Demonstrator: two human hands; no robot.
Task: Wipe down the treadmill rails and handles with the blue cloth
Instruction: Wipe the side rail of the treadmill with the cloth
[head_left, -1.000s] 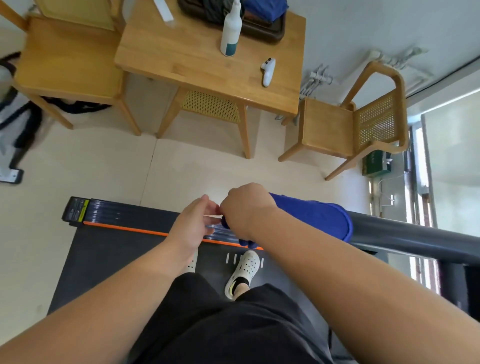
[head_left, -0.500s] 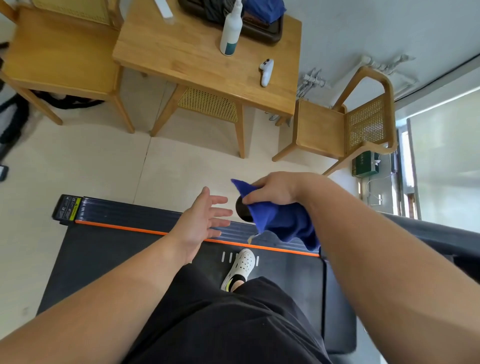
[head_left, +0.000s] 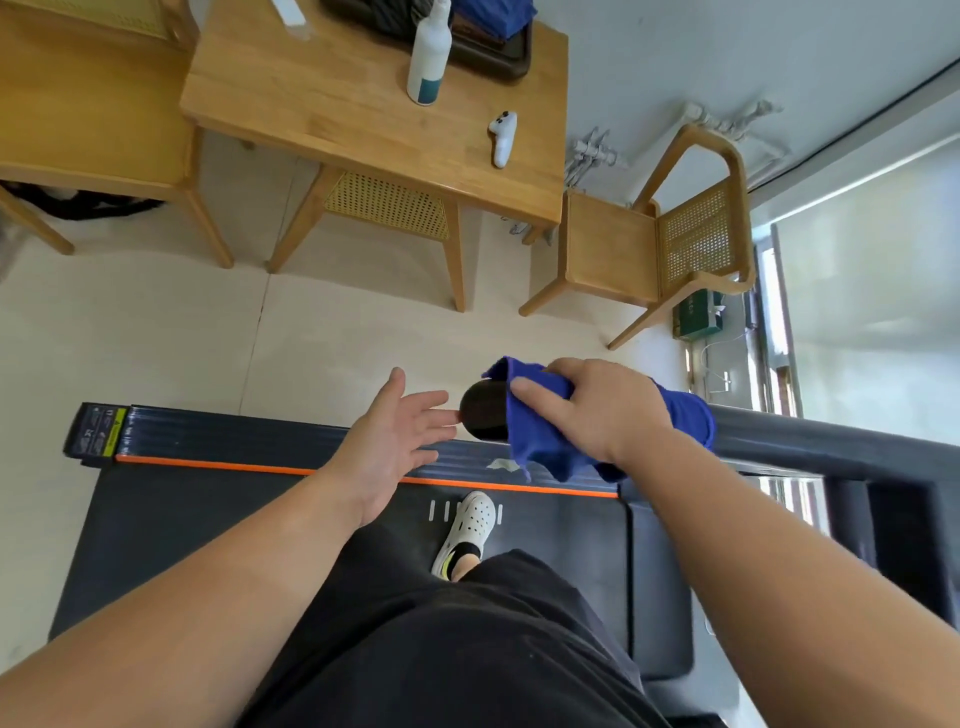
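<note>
Right hand (head_left: 602, 410) is gripping blue cloth (head_left: 545, 452), which is draping over the handrail (head_left: 831, 449) at its rounded near end. The handrail is stretching rightward from that hand. Left hand (head_left: 395, 441) is hovering open with fingers spread, just beside the tip.

- The right hand (head_left: 608, 410), a fist over the rail's tip a second ago, lifted the blue cloth (head_left: 540, 447) away, then laid it back over the handrail (head_left: 831, 447) just behind the tip, its loose edge hanging below.
- The black end cap (head_left: 483, 415), covered a second ago, came into view.
- The left hand (head_left: 395, 447) left its pinch beside the cloth and opened, fingers spread, tips by the end cap.
</note>
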